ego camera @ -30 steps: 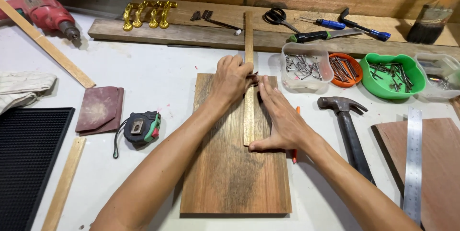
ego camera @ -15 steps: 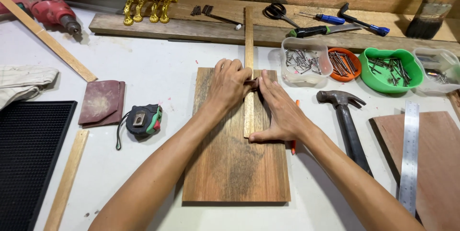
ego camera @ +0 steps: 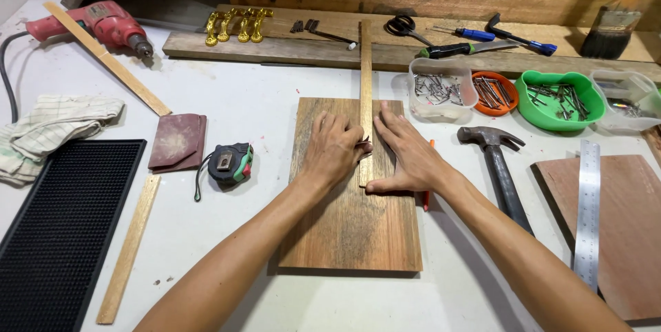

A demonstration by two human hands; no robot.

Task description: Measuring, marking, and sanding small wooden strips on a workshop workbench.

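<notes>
We press both hands flat and open, left hand (ego camera: 335, 147) and right hand (ego camera: 406, 155), against the thin wooden strip (ego camera: 365, 91) between them (it lies along the board (ego camera: 351, 222) beneath our palms), lining it up, which likely calls next for holding it steady.

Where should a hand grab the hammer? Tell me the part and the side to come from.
Grip the hammer on its dark handle, near the free lower end, coming from above on the right. It lies flat with the head toward the nail tubs, and the right hand is nearest.

drill (ego camera: 103, 25) laid far left | tape measure (ego camera: 231, 163) set beside sandpaper (ego camera: 177, 142) | hammer (ego camera: 499, 160) placed near ruler (ego camera: 587, 211) | nails kept in green bowl (ego camera: 559, 101)
</notes>
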